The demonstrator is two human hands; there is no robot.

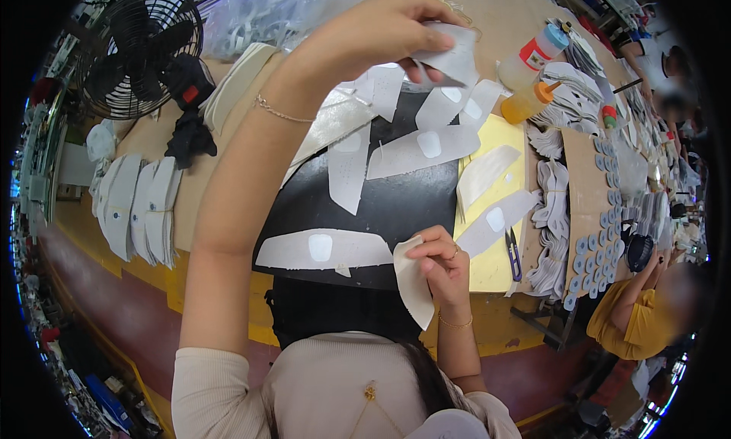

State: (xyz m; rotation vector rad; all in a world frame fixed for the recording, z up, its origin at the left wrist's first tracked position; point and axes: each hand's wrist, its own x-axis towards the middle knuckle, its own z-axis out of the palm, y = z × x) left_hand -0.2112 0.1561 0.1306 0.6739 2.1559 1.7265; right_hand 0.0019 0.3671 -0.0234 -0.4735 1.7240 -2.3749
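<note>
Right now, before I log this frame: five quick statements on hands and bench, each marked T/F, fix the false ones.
1. The left hand holds a grey piece. True.
2. The right hand is empty. False: it holds a pale curved piece.
3. The thread snips lie on the yellow sheet. True.
4. The black fan stands at the lower right of the picture. False: it stands at the upper left.
5. The orange-capped bottle is farther from the person than the blue-capped bottle. False: it is the nearer of the two.
</note>
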